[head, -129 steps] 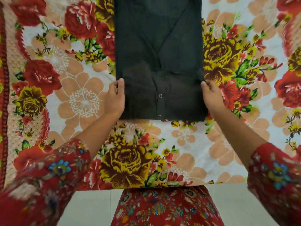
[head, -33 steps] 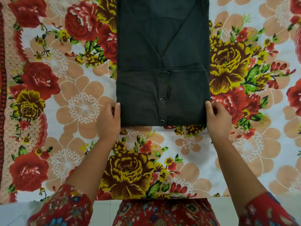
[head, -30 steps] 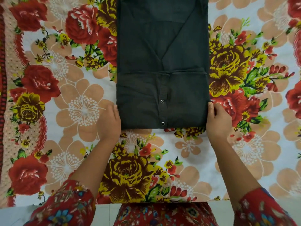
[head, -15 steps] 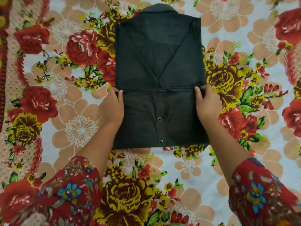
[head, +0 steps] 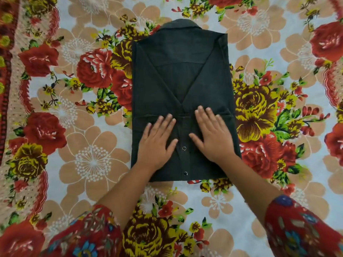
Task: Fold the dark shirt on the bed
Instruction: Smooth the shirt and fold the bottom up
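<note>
The dark shirt [head: 178,75] lies flat on the floral bed sheet [head: 89,160] as a folded rectangle, collar at the far end. Its sides are folded in and its lower part is doubled up over the middle, with two snap buttons showing near the front edge. My left hand [head: 157,143] rests palm down on the doubled lower part, left of the button strip, fingers spread. My right hand [head: 213,134] lies flat on the same part to the right, fingertips reaching the fold's upper edge. Neither hand grips the cloth.
The flowered sheet covers the bed on all sides of the shirt. A red patterned border [head: 7,71] runs along the left edge. My red floral sleeves [head: 304,227] fill the bottom corners.
Both hands have left the shirt's side edges and come in onto the top of the folded lower part, palms flat. The view has shifted so the collar now shows.
</note>
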